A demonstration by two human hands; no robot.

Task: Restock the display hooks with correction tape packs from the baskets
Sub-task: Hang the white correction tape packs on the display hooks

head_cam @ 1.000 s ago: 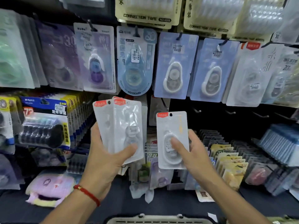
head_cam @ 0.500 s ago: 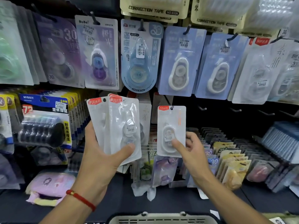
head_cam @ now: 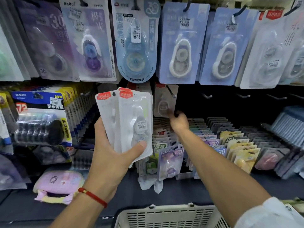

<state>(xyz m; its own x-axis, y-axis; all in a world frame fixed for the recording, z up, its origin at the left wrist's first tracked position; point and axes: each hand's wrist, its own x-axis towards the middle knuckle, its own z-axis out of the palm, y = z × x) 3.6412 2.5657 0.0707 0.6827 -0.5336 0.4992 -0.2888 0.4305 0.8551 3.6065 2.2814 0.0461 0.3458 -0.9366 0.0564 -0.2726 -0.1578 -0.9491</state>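
One blurred pack (head_cam: 165, 102) seemingly on hook (head_cam: 171, 92).

Left hand (head_cam: 108, 155): grips a fanned stack of packs (head_cam: 130, 122), thumb across the front. Right hand (head_cam: 178, 121): pinches the lower edge of one pack (head_cam: 164, 102) on a hook (head_cam: 171, 92). Basket (head_cam: 166, 216): bottom edge of view.

You've got a dark shelf (head_cam: 181, 193) running under the hook wall. On it sits a pink plush thing (head_cam: 57, 186) at the left, rows of carded packs (head_cam: 238, 145) standing on edge toward the right, and a few loose purple packs (head_cam: 171, 163) propped in the middle.
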